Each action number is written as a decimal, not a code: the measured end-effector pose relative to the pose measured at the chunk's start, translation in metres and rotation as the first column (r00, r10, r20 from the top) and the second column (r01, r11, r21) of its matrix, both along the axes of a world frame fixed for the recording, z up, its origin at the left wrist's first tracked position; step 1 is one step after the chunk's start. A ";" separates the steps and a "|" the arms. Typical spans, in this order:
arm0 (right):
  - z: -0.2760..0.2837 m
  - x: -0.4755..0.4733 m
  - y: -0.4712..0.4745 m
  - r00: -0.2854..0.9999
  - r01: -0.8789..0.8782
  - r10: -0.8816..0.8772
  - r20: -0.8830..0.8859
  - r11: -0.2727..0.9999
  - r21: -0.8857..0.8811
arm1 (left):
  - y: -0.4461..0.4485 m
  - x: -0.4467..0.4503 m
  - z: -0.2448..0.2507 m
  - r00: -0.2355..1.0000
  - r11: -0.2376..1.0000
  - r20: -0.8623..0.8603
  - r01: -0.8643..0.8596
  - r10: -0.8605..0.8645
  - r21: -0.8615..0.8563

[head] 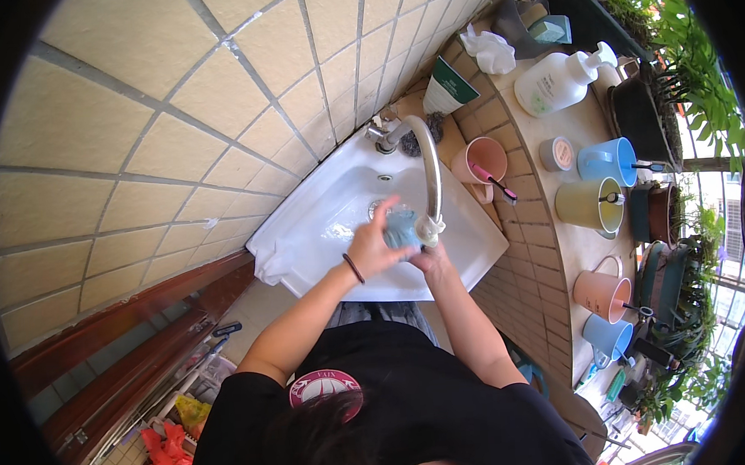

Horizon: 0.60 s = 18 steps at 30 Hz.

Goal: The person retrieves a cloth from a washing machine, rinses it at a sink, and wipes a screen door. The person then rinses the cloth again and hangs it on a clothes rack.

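Note:
Over the white corner sink [311, 247], both hands are around a translucent light-blue item [401, 229], too blurred to name exactly. My left hand [373, 242] grips its left side, thumb along the lower edge and one finger raised. A dark band circles that wrist. From the right, my right hand [433, 259] holds the item's lower part, its fingers mostly hidden behind the item and the faucet outlet. The curved metal faucet [432, 161] arches directly above, with a whitish wrap [430, 227] at its mouth. Wet glints show near the drain [378, 208].
A white cloth [271, 262] hangs on the sink's left corner. To the right stand a pink mug [484, 153] with a toothbrush, a green-and-white tube [447, 89] and a steel scouring pad [413, 144]. The tiled ledge [534, 144] carries a pump bottle [550, 84], several mugs and potted plants.

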State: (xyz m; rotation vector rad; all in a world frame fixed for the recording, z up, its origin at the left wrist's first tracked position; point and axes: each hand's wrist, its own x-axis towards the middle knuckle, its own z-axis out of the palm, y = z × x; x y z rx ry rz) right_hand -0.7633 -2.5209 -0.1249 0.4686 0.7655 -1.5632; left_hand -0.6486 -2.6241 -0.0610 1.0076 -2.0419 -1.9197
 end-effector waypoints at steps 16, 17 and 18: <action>0.039 -0.008 0.000 0.941 0.149 -0.263 0.215 0.889 0.434 | -0.080 -0.043 -0.054 0.999 0.391 0.047 0.035 0.021 -0.920; 0.039 -0.008 0.000 0.937 0.144 -0.258 0.237 0.900 0.411 | -0.080 -0.039 -0.058 0.992 0.334 0.120 0.105 0.025 -0.937; 0.039 -0.008 0.001 0.935 0.147 -0.260 0.240 0.903 0.405 | -0.080 -0.035 -0.061 0.960 0.337 0.281 0.268 -0.010 -0.903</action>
